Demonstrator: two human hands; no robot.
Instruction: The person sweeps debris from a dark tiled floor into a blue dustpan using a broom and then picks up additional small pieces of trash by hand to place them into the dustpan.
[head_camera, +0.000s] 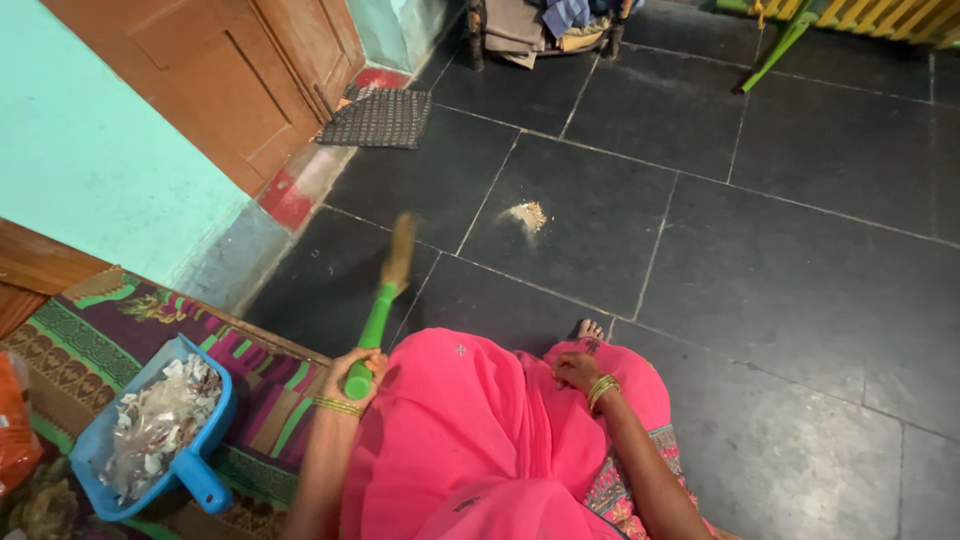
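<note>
Sweeping the floor with the green-handled broom (383, 300)

My left hand (357, 372) grips its handle end firmly; my right hand (577, 371) rests closed on my pink cloth. Short, low strokes should gather the small debris pile (528, 215).

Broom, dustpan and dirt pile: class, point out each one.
broom (374, 325), head view, on its green handle.
dustpan (205, 483), head view, on its blue handle.
dirt pile (528, 215), head view, on its middle.
</note>
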